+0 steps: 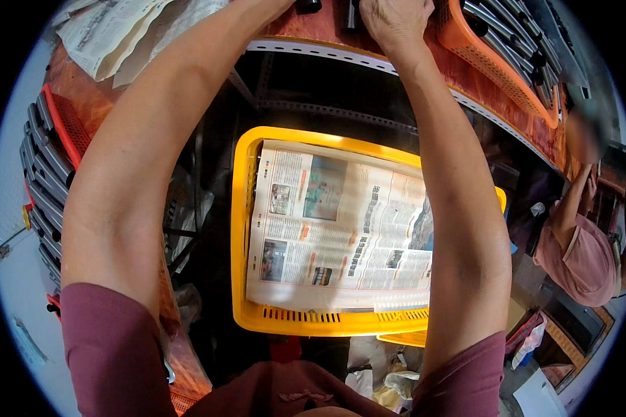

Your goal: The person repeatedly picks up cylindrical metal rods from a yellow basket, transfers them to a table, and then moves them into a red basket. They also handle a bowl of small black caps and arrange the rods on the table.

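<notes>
Both my forearms stretch forward over a yellow plastic basket (240,229) to a reddish workbench (327,29). My left hand lies beyond the top edge; only its forearm shows. My right hand (398,19) is at the bench's front part, its back turned up and its fingers cut off by the top edge. Just left of it is a dark tube-like piece (352,15), and whether the hand touches it I cannot tell. The rounded black end of another piece (308,5) shows between the two arms. Printed newspaper (341,236) lines the yellow basket.
An orange basket (490,69) of metal tubes with black ends (511,35) stands at the right of the bench. At left, a red basket (66,125) holds several grey tubes (45,177). Newspapers (111,35) lie at upper left. Another person (579,260) is at far right.
</notes>
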`<state>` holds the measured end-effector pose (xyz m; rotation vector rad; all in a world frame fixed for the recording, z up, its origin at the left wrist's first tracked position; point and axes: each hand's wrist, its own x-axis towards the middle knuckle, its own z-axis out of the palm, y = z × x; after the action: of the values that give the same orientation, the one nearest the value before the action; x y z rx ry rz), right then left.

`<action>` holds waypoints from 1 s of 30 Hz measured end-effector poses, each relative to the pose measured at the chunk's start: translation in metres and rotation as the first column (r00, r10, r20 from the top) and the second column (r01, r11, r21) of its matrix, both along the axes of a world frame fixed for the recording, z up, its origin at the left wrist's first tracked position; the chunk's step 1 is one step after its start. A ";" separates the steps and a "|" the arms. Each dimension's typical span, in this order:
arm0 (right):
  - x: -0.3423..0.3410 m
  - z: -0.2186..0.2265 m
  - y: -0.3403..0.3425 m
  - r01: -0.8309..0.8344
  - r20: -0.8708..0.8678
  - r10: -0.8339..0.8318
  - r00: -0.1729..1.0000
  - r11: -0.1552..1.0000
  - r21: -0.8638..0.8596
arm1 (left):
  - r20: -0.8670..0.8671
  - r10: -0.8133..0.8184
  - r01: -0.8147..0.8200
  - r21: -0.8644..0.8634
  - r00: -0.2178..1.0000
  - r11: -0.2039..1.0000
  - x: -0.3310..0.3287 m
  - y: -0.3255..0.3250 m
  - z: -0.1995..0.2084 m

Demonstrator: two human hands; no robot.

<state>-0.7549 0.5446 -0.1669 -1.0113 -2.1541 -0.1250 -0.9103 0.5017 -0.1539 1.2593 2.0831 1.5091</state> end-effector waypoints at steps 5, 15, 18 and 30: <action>0.034 0.005 -0.042 -0.201 0.096 0.203 0.974 0.979 -0.039 | 0.006 -0.002 0.003 -0.010 1.000 1.000 0.012 -0.020 -0.007; 0.047 0.004 -0.033 -0.352 0.381 0.334 0.862 0.936 -0.025 | -0.078 0.090 -0.092 -0.017 0.993 0.996 0.007 -0.023 -0.012; 0.043 0.007 -0.030 -0.297 0.372 0.282 0.884 0.955 -0.019 | 0.064 0.010 -0.007 -0.048 0.998 0.999 0.014 -0.036 0.008; 0.009 0.020 -0.019 -0.256 0.280 0.252 0.926 0.966 -0.024 | -0.229 0.067 -0.085 -0.070 0.971 0.994 0.003 -0.041 -0.006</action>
<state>-0.7461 0.5261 -0.1470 -0.7308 -2.5210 -0.1664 -0.9072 0.4606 -0.1601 1.3932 2.3350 1.3521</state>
